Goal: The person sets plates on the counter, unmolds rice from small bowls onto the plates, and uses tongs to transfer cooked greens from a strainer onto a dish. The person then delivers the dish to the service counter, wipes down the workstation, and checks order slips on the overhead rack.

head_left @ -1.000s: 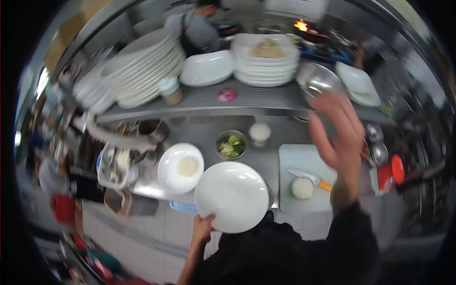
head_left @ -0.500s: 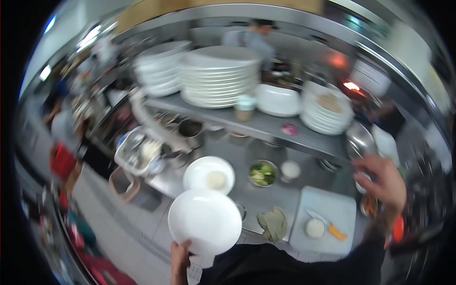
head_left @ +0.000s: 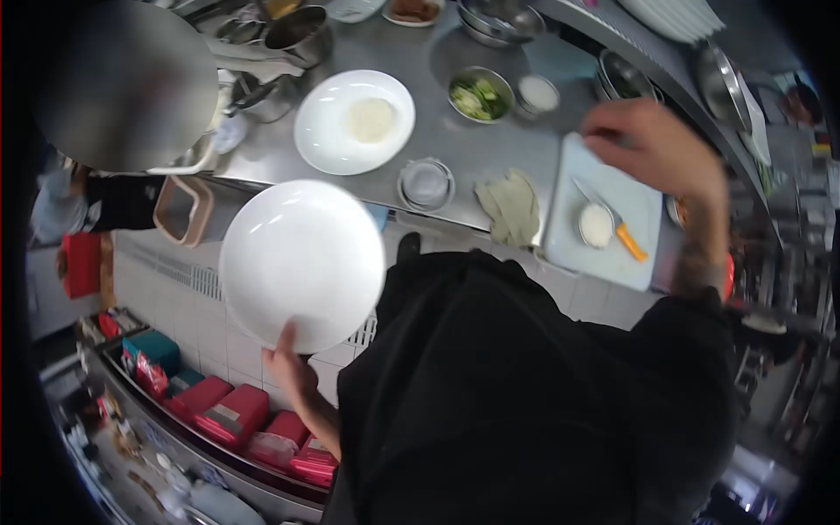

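1. Looking down through the head camera, I have a metal desk across the upper half of the frame, its front edge sloping down toward the right.
2. Left of centre, the left hand grips a white plate by its near rim, thumb on the upper face. From my view the plate shows over the tiled floor, just off the desk's edge.
3. At upper right, the right hand overlaps a corner of the pale cutting board. Its fingers look bent but blurred; I cannot tell whether they are closed on anything.
4. On that board I see an orange-handled knife beside a round container of something white.
5. Along the desk, upper centre, sit a second plate bearing a pale round heap, a metal bowl of chopped greens, clear containers and a crumpled cloth at the front edge.
6. A shelf slants through the upper right of my feed.
7. Lower left, I get red boxes, a teal box and a floor grate; another person stands at the left edge.
8. Something round and blurred fills the upper left; I cannot identify it.
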A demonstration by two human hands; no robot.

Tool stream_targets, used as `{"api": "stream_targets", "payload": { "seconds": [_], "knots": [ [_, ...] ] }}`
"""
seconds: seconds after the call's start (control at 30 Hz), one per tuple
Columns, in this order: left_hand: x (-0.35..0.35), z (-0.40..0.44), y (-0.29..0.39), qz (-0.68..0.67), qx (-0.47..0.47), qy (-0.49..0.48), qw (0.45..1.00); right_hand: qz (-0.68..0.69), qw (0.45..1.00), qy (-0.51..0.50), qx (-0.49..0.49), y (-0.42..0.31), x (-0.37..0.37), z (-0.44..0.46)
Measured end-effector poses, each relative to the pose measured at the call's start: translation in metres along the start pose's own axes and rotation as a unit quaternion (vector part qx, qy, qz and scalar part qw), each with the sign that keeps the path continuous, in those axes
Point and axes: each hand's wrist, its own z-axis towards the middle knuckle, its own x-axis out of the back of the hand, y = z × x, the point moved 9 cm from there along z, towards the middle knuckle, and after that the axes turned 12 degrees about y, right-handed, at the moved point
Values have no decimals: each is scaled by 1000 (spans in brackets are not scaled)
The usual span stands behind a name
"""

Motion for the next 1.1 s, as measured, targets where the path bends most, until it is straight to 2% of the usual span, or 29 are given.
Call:
{"api": "stream_targets", "payload": {
  "seconds": [0.03,0.07,0.13,0.17,0.23,0.3,0.33,0.37,0.4,0.43,0.47,0.5,0.53,0.57,0.6,0.67,0.73,0.77,0.8,0.87,0.9,0.93,0.97,1.0,1.03,1.07,1.1],
  "knots": [
    [5,4,4,-30,-21,-23,999,-32,999,-29,-19,18,-42,1],
    [17,7,3,-21,-11,2,1000,-8,998,-46,-42,47,-92,-1],
    [31,21,4,-17,-15,1,1000,-50,973,-175,-142,91,-201,-12],
    [20,24,17,-14,-13,-4,1000,-19,974,-167,-151,120,-247,-11],
    [24,36,27,32,-11,5,999,-25,980,-51,-189,122,-313,-19],
    [20,43,38,55,-27,-5,998,-93,956,-28,-276,101,-317,-23],
    [8,48,43,71,-39,-9,997,-41,956,15,-290,116,-338,-30],
    [-11,46,50,55,-35,-63,996,8,952,63,-301,136,-353,-36],
    [-31,43,54,43,-29,-116,992,99,927,47,-358,120,-319,-44],
    [-45,42,57,46,-37,-147,987,242,878,91,-402,129,-316,-62],
    [-54,43,61,57,-48,-158,985,384,807,135,-427,131,-316,-80],
    [-66,44,63,61,-57,-166,983,384,799,155,-436,137,-307,-101],
    [-81,41,63,62,-63,-184,979,559,682,217,-418,135,-296,-122],
    [-91,37,60,83,-57,-210,973,711,533,264,-376,130,-292,-146],
    [-97,31,59,108,-52,-231,966,757,473,297,-339,138,-296,-177],
    [-120,8,61,168,-55,-266,948,796,393,347,-303,118,-286,-207],
    [-142,-11,49,181,-60,-328,925,832,251,434,-236,99,-257,-230],
    [-148,-18,40,191,-73,-316,926,849,281,408,-181,103,-262,-242],
    [-153,-30,36,188,-84,-325,923,848,281,417,-169,108,-274,-262],
    [-174,-68,18,227,-106,-400,882,782,437,397,-198,105,-285,-287],
    [-188,-87,12,219,-175,-444,851,688,549,392,-268,83,-256,-289],
    [-197,-109,1,219,-201,-464,834,570,643,385,-337,52,-215,-291],
    [-206,-142,-7,245,-195,-490,813,535,715,327,-310,27,-196,-285],
    [-209,-174,-14,277,-188,-512,791,402,812,361,-221,10,-182,-284],
    [-215,-196,-19,266,-195,-522,786,292,872,322,-223,-7,-174,-283],
    [-219,-221,-36,328,-182,-555,742,179,917,277,-223,-25,-168,-282],
    [-221,-246,-54,388,-169,-585,692,97,931,275,-221,-35,-168,-279]
  ]
}}
